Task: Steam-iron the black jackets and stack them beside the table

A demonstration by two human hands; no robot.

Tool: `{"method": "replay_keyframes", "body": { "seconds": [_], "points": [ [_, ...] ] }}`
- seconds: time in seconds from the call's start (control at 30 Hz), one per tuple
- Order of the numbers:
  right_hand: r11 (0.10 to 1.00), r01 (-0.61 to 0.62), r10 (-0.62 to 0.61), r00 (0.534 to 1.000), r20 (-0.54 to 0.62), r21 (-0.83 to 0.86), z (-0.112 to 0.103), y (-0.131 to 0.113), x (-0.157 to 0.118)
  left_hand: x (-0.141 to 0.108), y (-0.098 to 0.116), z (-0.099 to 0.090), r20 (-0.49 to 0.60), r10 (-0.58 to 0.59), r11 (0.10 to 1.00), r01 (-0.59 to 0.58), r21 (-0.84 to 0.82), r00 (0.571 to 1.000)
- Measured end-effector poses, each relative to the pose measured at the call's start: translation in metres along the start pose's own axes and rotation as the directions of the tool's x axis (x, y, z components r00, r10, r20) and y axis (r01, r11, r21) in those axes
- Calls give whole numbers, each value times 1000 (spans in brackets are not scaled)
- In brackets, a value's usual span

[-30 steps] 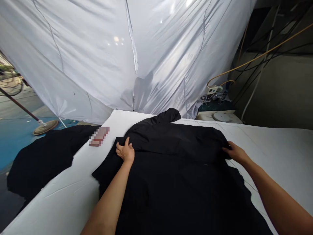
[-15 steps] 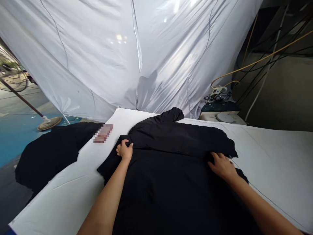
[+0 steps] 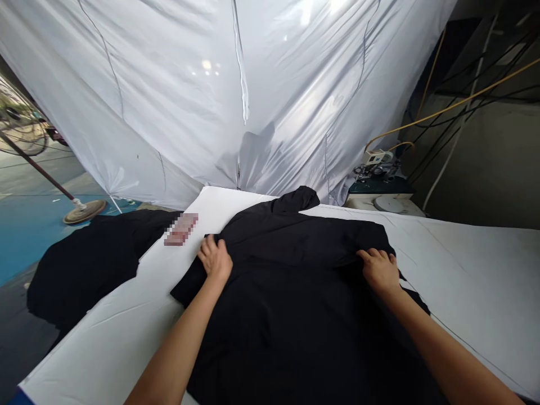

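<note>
Hanging sheet: white (image 3: 169, 84), loosely creased, behind the bench.
Bench: pale top (image 3: 472, 270) under the black cloth.
Black cloth: spread on the bench (image 3: 295, 332), between and below the hands; soft and limp, probably light for its breadth, with no stiffness to hold a shape if lifted from one point. Not fragile, I'd judge.
Second dark cloth: heaped at the bench's left side (image 3: 84, 270), apart from both hands.
Upper band: a lapped part of the black cloth (image 3: 295, 239); its faint sheen suggests a smooth face (layers like that may slide over one another, so a light, even pull suits them).
Best hold: the band's left and right ends, taken together, catching all layers; a mid-band pinch would likely bunch it.
Sleeve-like end: rumpled (image 3: 297, 199), near the bench's far edge.
Left grip: (image 3: 216, 260) open, fingers spread and bent, resting on the band's left end.
Right grip: (image 3: 381, 273) fingers over the right end; whether it pinches the cloth, I cannot tell.
Reddish item: blurred out (image 3: 185, 228), left of the left grip.
</note>
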State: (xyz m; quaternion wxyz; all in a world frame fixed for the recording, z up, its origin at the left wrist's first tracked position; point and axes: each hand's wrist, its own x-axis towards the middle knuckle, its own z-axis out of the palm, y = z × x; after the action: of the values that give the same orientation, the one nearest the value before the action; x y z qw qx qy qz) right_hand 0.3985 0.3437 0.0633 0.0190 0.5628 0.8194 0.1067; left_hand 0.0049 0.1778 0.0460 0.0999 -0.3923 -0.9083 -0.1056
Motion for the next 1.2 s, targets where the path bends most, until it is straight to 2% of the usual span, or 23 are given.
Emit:
{"method": "replay_keyframes", "body": {
  "seconds": [0.03,0.07,0.13,0.2,0.27,0.33,0.43,0.53,0.63,0.7,0.77,0.87,0.93,1.03,1.07,1.1,1.13,1.2],
  "points": [
    [1000,0,0,1000,0,-6,-4,0,-4,-12,11,-1,14,152,988,-152,-11,988],
    [1000,-12,12,1000,11,-16,-5,-1,-10,-24,19,1,66,295,955,-292,-49,953],
    [995,-95,98,987,126,-30,1,-5,-27,-44,27,10,211,454,890,-431,-146,866],
    [972,-235,234,925,299,-33,18,-10,-45,-55,23,24,322,480,877,-438,-198,816],
    [944,-331,312,867,387,-21,36,-17,-57,-53,16,35,380,478,878,-429,-210,792],
    [937,-349,322,869,375,5,46,-23,-62,-44,12,38,429,467,884,-416,-212,773],
    [942,-332,290,880,377,51,40,-28,-58,-31,21,26,547,385,922,-339,-188,743],
    [949,-300,237,880,412,95,20,-28,-67,-42,40,3,604,246,966,-243,-87,758],
    [946,-308,259,903,343,97,8,-19,-101,-82,48,-10,545,260,963,-252,-92,797],
    [925,-358,314,908,277,126,7,-5,-132,-113,44,-10,553,318,948,-268,-173,770],
    [890,-409,349,895,277,202,7,15,-162,-137,34,-6,588,317,948,-238,-210,744],
    [850,-390,263,897,356,354,5,48,-194,-150,23,4,577,281,959,-207,-192,767],
    [809,-425,257,877,406,407,1,66,-208,-149,22,8,577,266,964,-196,-182,772],
    [646,-591,294,777,556,484,-2,85,-225,-151,25,7,584,211,977,-151,-151,784],
    [567,-607,249,770,587,556,-2,89,-232,-154,25,6,569,187,982,-131,-137,801],
    [485,-588,184,792,582,647,-2,92,-238,-158,25,4,549,163,986,-111,-126,820],
    [401,-539,125,834,538,741,-1,95,-245,-163,24,4,527,144,988,-95,-119,837],
    [260,-397,81,917,390,880,3,100,-257,-171,21,3,499,125,990,-77,-117,858]
  ]
}}
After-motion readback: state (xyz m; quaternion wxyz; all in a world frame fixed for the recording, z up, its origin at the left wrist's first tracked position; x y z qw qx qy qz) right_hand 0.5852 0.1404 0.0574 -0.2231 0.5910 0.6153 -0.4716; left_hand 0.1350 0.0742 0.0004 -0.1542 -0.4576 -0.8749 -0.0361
